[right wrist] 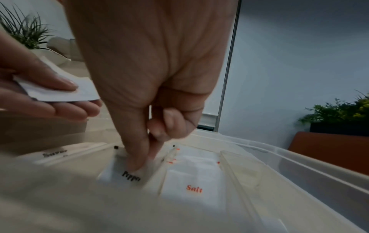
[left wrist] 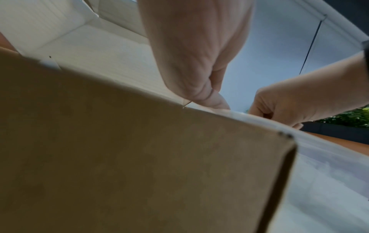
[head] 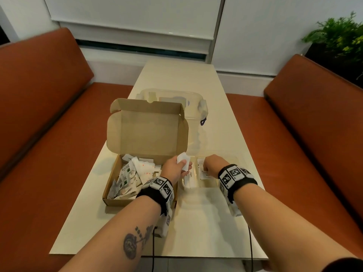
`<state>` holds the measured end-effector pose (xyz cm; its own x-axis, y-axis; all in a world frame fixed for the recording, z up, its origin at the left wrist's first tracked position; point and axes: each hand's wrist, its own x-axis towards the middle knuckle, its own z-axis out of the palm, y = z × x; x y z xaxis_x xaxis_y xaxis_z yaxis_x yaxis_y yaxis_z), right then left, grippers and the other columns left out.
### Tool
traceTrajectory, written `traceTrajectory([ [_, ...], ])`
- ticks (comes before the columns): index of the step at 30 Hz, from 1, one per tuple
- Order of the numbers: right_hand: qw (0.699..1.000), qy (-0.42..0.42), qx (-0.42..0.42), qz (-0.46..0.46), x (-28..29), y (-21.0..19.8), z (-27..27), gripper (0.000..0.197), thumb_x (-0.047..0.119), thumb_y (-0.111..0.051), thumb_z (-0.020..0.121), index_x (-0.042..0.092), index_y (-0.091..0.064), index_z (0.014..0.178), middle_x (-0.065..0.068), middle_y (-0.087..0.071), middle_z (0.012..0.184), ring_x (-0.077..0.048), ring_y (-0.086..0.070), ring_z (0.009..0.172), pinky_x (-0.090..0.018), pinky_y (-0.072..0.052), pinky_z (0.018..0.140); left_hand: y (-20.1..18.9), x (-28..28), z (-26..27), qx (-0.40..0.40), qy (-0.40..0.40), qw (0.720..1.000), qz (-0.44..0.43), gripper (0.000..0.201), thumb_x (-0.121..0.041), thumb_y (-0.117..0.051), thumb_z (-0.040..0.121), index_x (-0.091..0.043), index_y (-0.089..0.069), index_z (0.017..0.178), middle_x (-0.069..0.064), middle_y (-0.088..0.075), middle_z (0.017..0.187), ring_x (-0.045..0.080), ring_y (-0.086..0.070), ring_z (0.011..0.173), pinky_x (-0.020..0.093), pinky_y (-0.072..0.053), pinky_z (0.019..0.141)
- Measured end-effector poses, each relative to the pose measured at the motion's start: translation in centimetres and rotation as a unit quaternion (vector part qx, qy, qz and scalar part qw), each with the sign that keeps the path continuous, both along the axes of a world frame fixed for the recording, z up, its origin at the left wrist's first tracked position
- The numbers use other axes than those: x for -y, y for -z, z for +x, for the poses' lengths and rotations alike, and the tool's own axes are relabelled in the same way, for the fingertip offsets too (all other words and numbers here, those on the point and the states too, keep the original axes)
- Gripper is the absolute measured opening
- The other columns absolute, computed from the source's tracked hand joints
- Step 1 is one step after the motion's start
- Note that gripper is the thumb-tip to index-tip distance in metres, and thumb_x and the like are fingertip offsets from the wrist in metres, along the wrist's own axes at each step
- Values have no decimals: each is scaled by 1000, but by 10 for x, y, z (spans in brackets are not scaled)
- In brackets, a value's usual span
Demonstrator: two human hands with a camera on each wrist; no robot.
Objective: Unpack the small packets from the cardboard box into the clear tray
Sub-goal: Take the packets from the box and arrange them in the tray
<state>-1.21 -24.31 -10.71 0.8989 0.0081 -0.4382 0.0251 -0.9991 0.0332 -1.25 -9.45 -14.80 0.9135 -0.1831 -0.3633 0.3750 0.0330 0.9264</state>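
From my left wrist camera I get almost nothing but the brown wall of the cardboard box [left wrist: 139, 157], blurred and close; its contents are hidden there. My head view is better: the box [head: 117, 202] sits open on the table [head: 196, 222], lid standing up, with a loose heap of small packets [head: 131, 177] inside, too jumbled for me to count.

My left hand [head: 175, 168] is above the box's right edge, thumb and fingers pinching one white packet [head: 183, 160]; I can't read any print on it.

My right hand [right wrist: 151, 78] is down in the clear tray [right wrist: 299, 167], which sits just right of the box. Thumb and forefinger are pinched on a packet marked Pepper [right wrist: 127, 175], the other fingers curled in. Just to its right lies a Salt packet [right wrist: 194, 181], in its own compartment past a divider. Left of the Pepper packet, a blurred packet [right wrist: 55, 153] reads something like Sugar. So I count three labelled packets in the tray, though there may be stacks I can't make out.

Behind the box stands a clear lidded container [head: 176, 101], partly hidden by the lid.
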Motion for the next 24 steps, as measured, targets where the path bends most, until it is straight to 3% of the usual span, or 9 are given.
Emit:
traceTrajectory([
  [3, 999, -11, 41, 34, 3, 1, 1, 19, 7, -54, 89, 5, -66, 104, -12, -65, 108, -28, -61, 100, -30, -48, 87, 0, 0, -1, -1, 1, 1000, -1, 31, -9, -40, 101, -7, -49, 130, 8, -67, 105, 18, -64, 96, 18, -53, 68],
  [12, 996, -19, 74, 45, 7, 9, 4, 17, 8, -56, 87, 12, -68, 98, -8, -67, 103, -26, -63, 96, -29, -49, 82, 6, -2, 0, 12, 3, 1000, -12, 26, -9, -42, 100, -10, -52, 124, 9, -68, 105, 19, -65, 97, 20, -52, 70],
  [17, 993, -7, 91, 68, 9, 14, 3, 7, 10, -58, 85, 13, -63, 89, -8, -66, 100, -23, -58, 85, -28, -46, 76, 8, -2, 2, 9, -1, 1000, -11, 19, -10, -45, 99, -15, -54, 116, 10, -68, 103, 22, -66, 97, 23, -53, 73],
  [20, 986, 16, 120, 118, 9, 16, 2, 12, 13, -61, 84, 12, -62, 96, -6, -66, 100, -22, -60, 90, -29, -46, 77, 9, -2, 3, 9, 6, 1000, 5, 28, -9, -52, 96, -7, -55, 124, 16, -66, 112, 29, -64, 103, 28, -54, 77],
  [24, 951, 62, 177, 245, 0, 7, 1, 14, 24, -59, 89, 14, -64, 98, -2, -66, 92, -14, -55, 79, -24, -43, 71, 8, -3, 5, 11, 10, 1000, 11, 38, -5, -61, 90, -8, -56, 127, 11, -64, 101, 21, -63, 87, 23, -56, 68],
])
